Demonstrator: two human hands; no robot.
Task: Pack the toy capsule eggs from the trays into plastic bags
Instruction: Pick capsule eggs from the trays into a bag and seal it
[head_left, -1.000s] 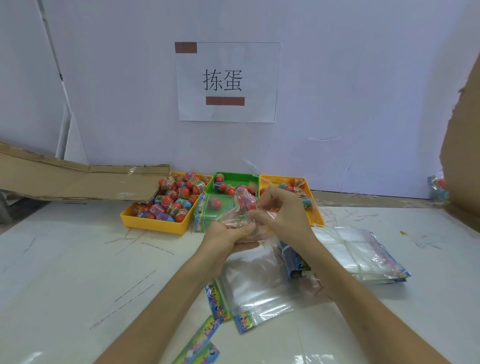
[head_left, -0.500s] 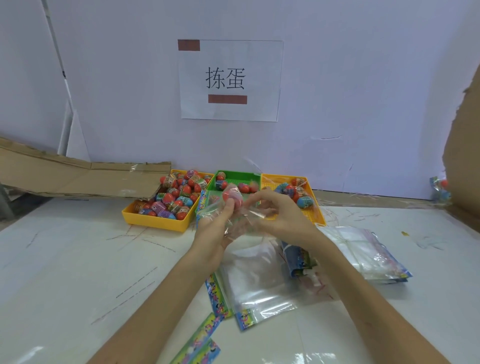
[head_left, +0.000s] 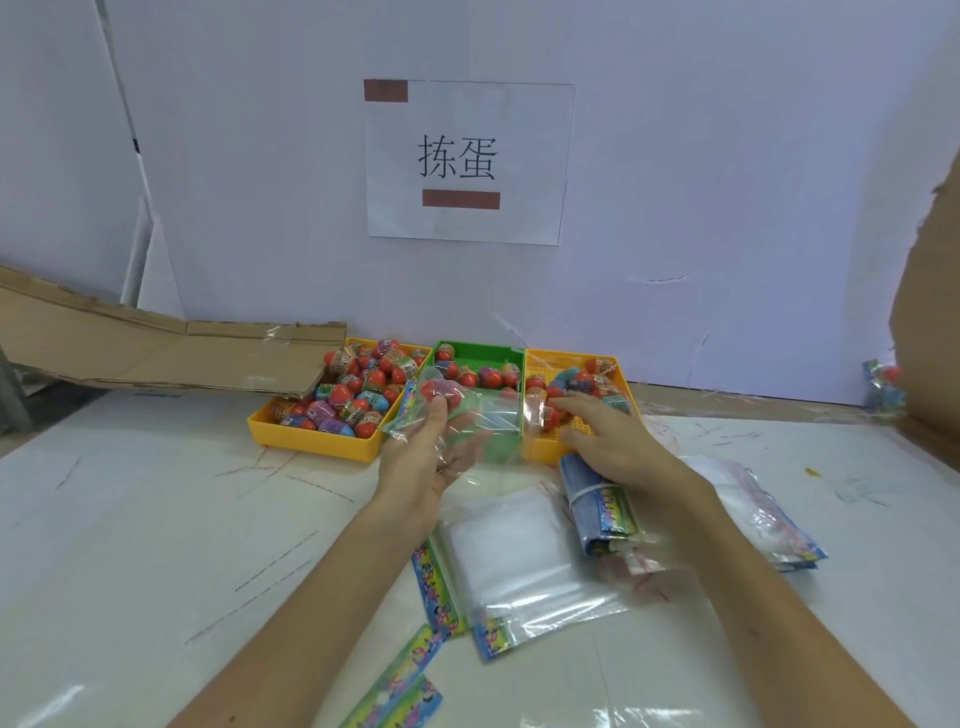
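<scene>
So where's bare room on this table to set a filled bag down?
Widest bare patch: table left of the left forearm, in front of the cardboard and left yellow tray. A smaller one lies right of the bag stack. Crowded: between the arms, loose bags and label strips overlap.

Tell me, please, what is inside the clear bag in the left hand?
One red capsule egg shows through the clear bag at its upper left corner, by the thumb of the left hand. The rest looks empty, with the green tray showing through; the thumb hides a small part.
</scene>
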